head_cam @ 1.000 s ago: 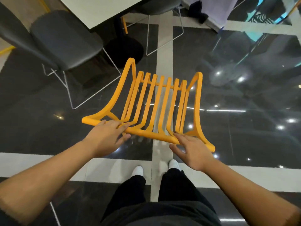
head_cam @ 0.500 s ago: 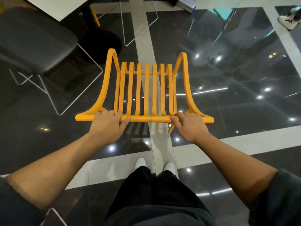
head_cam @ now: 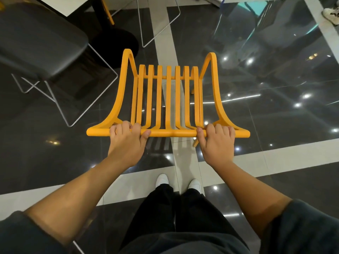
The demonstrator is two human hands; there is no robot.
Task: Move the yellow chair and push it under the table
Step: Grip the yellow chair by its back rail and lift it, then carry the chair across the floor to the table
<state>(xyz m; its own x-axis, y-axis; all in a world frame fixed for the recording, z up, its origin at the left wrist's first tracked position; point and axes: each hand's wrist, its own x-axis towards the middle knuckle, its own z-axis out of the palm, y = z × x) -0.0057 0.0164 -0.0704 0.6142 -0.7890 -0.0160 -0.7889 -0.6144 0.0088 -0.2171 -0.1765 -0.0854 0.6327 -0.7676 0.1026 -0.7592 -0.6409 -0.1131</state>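
The yellow chair, made of slats, stands straight ahead of me on the dark glossy floor, seen from behind and above. My left hand is wrapped around the left part of its top back rail. My right hand is wrapped around the right part of the same rail. The white table shows only as a corner at the top left, with its black round base just beyond the chair's front left corner.
A dark grey cushioned chair on a wire frame stands to the left by the table. Another wire chair frame stands beyond the yellow chair. Someone's white shoe is at the top right. My feet stand behind the chair.
Both hands went from resting on the back rail to fingers curled tightly around it. The chair has turned square to me and sits nearer the table base.
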